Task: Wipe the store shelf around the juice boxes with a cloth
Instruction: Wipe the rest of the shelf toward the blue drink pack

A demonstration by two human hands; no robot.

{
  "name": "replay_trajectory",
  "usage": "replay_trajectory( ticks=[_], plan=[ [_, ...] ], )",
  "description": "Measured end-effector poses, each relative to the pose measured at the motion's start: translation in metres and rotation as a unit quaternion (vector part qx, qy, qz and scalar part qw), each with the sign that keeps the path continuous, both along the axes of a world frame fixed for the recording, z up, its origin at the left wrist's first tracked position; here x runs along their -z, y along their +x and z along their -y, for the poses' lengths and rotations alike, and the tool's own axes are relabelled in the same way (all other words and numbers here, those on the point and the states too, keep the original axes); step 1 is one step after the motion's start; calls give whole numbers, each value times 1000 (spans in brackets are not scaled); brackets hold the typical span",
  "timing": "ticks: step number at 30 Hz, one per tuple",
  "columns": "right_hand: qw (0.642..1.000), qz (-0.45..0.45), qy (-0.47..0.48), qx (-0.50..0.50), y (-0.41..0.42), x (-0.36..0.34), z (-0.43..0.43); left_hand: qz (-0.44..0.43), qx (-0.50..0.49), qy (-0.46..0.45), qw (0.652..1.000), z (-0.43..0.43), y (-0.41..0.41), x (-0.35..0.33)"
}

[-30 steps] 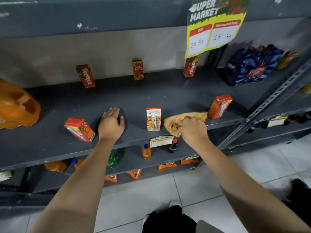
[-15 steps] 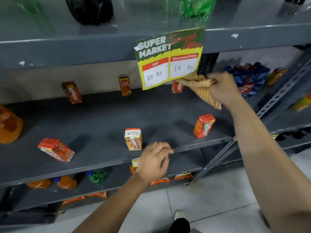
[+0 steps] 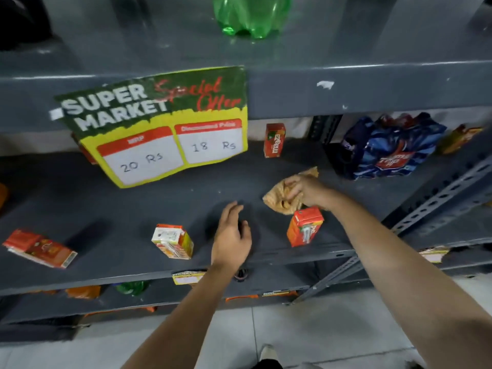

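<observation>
My right hand [image 3: 306, 191] presses a crumpled tan cloth [image 3: 279, 199] onto the dark grey shelf [image 3: 159, 203], just behind an upright orange juice box [image 3: 304, 226] near the front edge. My left hand [image 3: 231, 235] rests flat on the shelf with fingers apart, between that box and a white-and-orange juice box [image 3: 173, 241]. A red juice box [image 3: 40, 247] lies on its side at the far left. A red Maaza box [image 3: 274, 139] stands at the back.
A yellow-green price sign [image 3: 165, 123] hangs from the shelf above and hides part of the back. A blue multipack [image 3: 386, 147] sits at the right. A slanted metal brace [image 3: 439, 198] crosses the right side. A green bottle [image 3: 251, 14] stands on the upper shelf; more bottles on the lower one.
My right hand came down from beside the sign and put the cloth on the shelf behind the orange box. My left hand moved from the front edge onto the shelf surface.
</observation>
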State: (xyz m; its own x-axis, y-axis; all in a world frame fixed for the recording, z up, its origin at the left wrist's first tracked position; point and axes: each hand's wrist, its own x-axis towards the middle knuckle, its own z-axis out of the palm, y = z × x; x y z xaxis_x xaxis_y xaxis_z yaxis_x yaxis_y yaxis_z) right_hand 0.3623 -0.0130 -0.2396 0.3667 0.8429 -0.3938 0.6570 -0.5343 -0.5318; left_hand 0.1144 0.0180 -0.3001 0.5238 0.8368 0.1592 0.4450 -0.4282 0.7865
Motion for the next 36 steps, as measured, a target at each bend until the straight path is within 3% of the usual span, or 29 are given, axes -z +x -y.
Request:
replay_trajectory(
  ticks=[2,7,11,15,17,19,23,26,30,32,34,36],
  plan=[
    [998,-15,-20,64,1,3,22,-13,8,11,1000,1,1,2],
    [994,57,-83,30,24,-29,44,-32,8,39,999,3,1,3],
    [992,95,87,5,25,-58,-2,-47,5,50,998,2,1,3],
    [987,51,-24,-152,-10,-37,-24,-63,7,56,996,3,0,4],
    [980,67,-61,-178,-14,-25,-15,-64,10,57,996,2,0,4],
    [984,60,-85,-143,-7,-22,2,-64,11,58,996,1,1,4],
    [993,-5,-98,58,6,-23,48,-63,15,59,996,3,0,5],
    [988,36,-121,84,3,-20,73,-64,17,59,996,2,1,5],
    [967,9,3,256,1,-42,72,-69,17,68,995,2,1,3],
    [948,82,62,302,4,-55,60,-72,20,74,994,3,1,3],
    [936,93,77,332,-2,-56,53,-76,24,79,994,2,0,2],
    [940,44,47,336,-13,-47,51,-74,28,80,994,2,0,3]
  ],
)
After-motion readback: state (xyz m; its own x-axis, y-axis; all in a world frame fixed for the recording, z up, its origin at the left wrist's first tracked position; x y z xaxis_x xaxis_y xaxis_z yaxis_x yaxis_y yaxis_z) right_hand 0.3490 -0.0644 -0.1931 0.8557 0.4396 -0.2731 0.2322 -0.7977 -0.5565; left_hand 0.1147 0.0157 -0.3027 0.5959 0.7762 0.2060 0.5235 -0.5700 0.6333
